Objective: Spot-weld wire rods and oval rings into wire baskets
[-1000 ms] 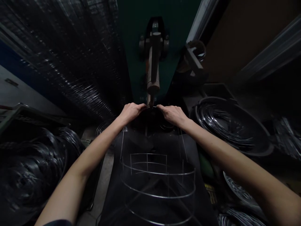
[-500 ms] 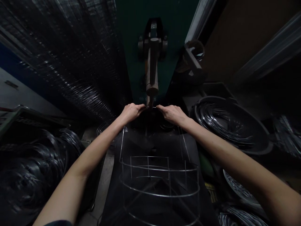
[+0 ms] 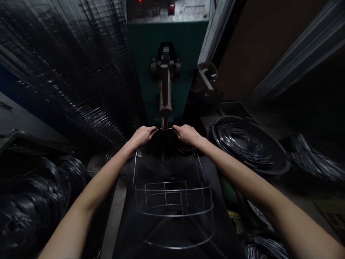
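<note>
Both hands pinch the far end of a wire frame (image 3: pixel 172 215), made of thin shiny wire with curved hoops and upright bars. My left hand (image 3: pixel 144 134) is closed on the wire left of a welding machine's electrode tip (image 3: pixel 165 124). Closed on the same wire from the right is my right hand (image 3: pixel 187 133). Between the hands, the short span of wire touches or passes just by the tip; I cannot tell which. The near part of the frame hangs over a dark apron or cover below. The machine's arm (image 3: pixel 165 90) points toward me.
A green machine cabinet (image 3: pixel 188 39) with a red light stands ahead. Stacked wire grids (image 3: pixel 91 72) rise at the left, above coiled wire pieces (image 3: pixel 35 201). At the right is a dark round tub (image 3: pixel 283 163) holding wire rings (image 3: pixel 231 136); loose wires (image 3: pixel 318 158) lie beyond.
My view has tilted up and shifted to the right, bringing the cabinet's top panel into sight. Both hands keep their grip on the wire at the electrode tip.
</note>
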### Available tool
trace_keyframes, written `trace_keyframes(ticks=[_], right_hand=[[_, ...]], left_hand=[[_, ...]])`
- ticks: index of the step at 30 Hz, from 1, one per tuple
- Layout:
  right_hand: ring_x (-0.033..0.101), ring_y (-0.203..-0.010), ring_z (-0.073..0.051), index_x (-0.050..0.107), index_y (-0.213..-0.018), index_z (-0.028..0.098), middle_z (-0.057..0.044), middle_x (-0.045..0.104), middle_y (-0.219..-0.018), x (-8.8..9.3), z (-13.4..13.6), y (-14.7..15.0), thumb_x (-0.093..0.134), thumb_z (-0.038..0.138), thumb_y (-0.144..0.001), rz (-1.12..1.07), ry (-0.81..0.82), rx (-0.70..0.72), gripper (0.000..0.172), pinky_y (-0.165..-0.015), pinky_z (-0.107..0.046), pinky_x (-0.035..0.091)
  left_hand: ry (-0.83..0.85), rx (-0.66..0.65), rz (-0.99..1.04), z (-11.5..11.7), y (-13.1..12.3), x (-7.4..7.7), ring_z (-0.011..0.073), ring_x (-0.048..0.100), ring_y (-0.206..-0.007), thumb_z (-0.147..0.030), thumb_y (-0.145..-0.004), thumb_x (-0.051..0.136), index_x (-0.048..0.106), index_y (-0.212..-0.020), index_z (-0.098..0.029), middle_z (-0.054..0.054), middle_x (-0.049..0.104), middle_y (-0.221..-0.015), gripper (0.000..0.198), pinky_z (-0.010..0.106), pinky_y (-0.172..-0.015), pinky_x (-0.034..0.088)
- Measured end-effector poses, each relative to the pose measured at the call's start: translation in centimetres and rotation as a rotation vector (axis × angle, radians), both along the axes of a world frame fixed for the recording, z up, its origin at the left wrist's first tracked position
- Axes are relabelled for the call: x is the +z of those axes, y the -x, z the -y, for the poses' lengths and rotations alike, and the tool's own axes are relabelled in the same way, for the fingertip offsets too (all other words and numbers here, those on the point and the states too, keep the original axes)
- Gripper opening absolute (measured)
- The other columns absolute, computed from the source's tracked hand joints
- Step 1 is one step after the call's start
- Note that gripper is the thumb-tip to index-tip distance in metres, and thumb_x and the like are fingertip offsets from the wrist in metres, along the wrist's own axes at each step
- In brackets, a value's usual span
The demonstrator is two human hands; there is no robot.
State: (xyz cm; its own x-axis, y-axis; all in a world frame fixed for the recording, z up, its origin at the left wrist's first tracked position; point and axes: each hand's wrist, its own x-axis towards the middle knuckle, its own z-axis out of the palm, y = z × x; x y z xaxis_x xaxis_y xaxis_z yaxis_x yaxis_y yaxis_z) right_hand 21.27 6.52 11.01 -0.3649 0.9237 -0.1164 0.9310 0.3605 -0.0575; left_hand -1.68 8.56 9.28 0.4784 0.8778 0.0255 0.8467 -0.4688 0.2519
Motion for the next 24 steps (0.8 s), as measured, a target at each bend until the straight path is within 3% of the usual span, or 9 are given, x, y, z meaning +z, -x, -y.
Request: trace_keyframes(ticks=[9, 13, 18, 24], right_hand=[[0.064, -0.085, -0.020, 0.062, -0.107, 0.022, -0.008, 0.069, -0.100, -0.6, 0.2, -1.5, 0.027, 0.040, -0.100, -0.173, 0.067, -0.016, 0.040, -0.066, -0.025, 0.038], [0.063, -0.079, -0.020, 0.062, -0.108, 0.023, -0.008, 0.070, -0.097, -0.5, 0.6, -1.6, 0.028, 0.039, -0.100, -0.117, 0.062, -0.109, 0.039, -0.061, -0.026, 0.036], [0.063, -0.084, -0.019, 0.063, -0.109, 0.021, -0.007, 0.070, -0.098, -0.6, 0.4, -2.1, 0.031, 0.038, -0.099, -0.205, 0.063, -0.085, 0.038, -0.068, -0.026, 0.039], [0.063, -0.089, -0.018, 0.064, -0.104, 0.015, -0.009, 0.069, -0.099, -1.0, 2.0, -4.5, 0.030, 0.034, -0.100, -0.343, 0.228, -0.112, 0.039, -0.077, -0.024, 0.039]], left_hand=[[-0.014, 0.019, 0.022, 0.3, -0.1, -0.2, 0.0207, 0.068, -0.077, -0.039, -0.097, 0.038, 0.066, -0.110, -0.022, 0.007, 0.073, -0.087, 0.036, 0.026, -0.069, 0.045], [-0.035, 0.040, 0.014, 0.4, -0.7, -0.3, 0.0197, 0.067, -0.077, -0.039, -0.097, 0.038, 0.066, -0.112, -0.024, 0.006, 0.073, -0.091, 0.035, 0.026, -0.068, 0.044], [-0.019, 0.042, 0.026, 0.3, -0.9, -0.5, 0.0201, 0.067, -0.078, -0.040, -0.097, 0.038, 0.067, -0.109, -0.023, 0.006, 0.073, -0.089, 0.035, 0.026, -0.069, 0.044], [-0.029, 0.057, 0.089, 0.1, -1.5, -0.7, 0.0185, 0.064, -0.069, -0.040, -0.096, 0.040, 0.068, -0.107, -0.019, 0.007, 0.072, -0.084, 0.037, 0.025, -0.064, 0.041]])
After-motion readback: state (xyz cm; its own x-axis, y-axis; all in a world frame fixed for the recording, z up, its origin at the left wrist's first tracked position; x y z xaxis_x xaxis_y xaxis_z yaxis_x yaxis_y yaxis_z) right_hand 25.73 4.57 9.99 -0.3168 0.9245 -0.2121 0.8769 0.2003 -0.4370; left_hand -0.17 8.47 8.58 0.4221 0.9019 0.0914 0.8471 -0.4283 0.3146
